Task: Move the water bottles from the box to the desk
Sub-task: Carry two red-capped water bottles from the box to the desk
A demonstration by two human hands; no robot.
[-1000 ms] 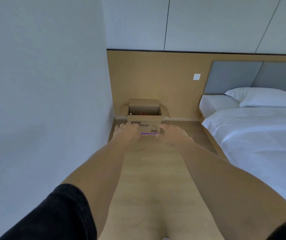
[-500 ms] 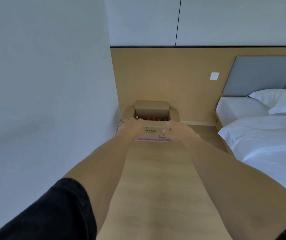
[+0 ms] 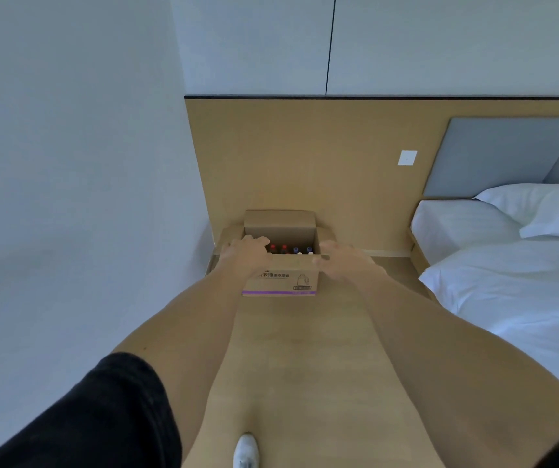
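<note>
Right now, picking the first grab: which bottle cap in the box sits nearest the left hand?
The leftmost red cap, right beside the left hand; the other red, blue and white caps sit farther right.

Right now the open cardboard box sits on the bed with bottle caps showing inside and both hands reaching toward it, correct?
Not quite. The head view shows the cardboard box on the wooden floor in the corner, left of the bed, not on it. The rest holds: bottle caps show inside, and the left hand and right hand reach toward it.
</note>
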